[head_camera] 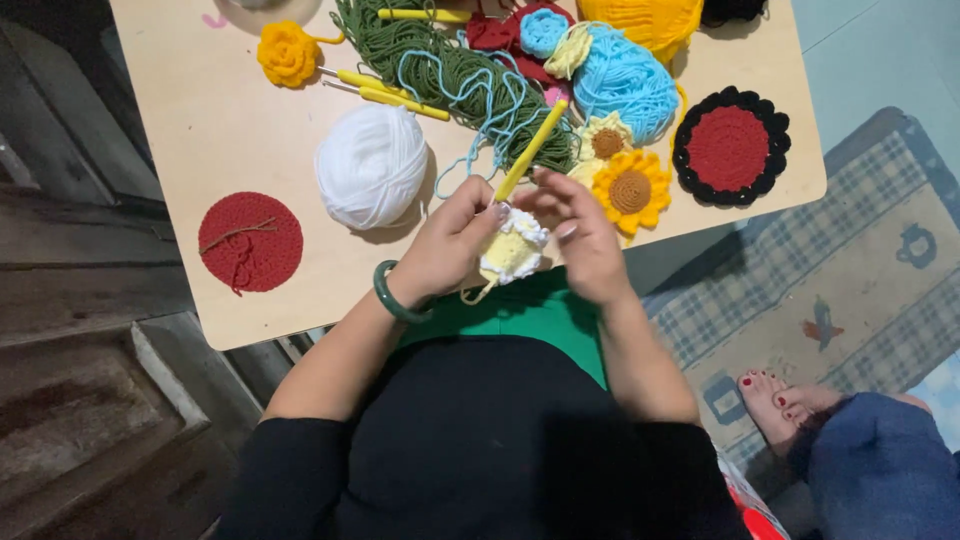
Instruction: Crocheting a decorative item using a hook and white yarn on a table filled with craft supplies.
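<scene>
While your left hand (445,250) grips a yellow crochet hook (530,150) and your right hand (585,240) pinches the cream-and-white crochet piece (512,250) over your lap, the table (200,120) beyond holds one white yarn ball (372,165), two sunflowers (630,190) and two red rounds (250,242).

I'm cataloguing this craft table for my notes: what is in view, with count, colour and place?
Crochet piece: one, pale yellow and white, between both hands.
Crochet hook: one, yellow, in the left hand.
Yarn ball: one, white, table centre.
Round mat: one, red, table's left.
Black-edged mat: one, red, table's right.
Sunflower: one, yellow, brown centre, beside the right hand.
Rose: one, yellow, far left.
Tangled yarn: green and blue, far centre.
Bangle: one, green, left wrist.
Left hand; right hand: both holding the crochet piece.
</scene>
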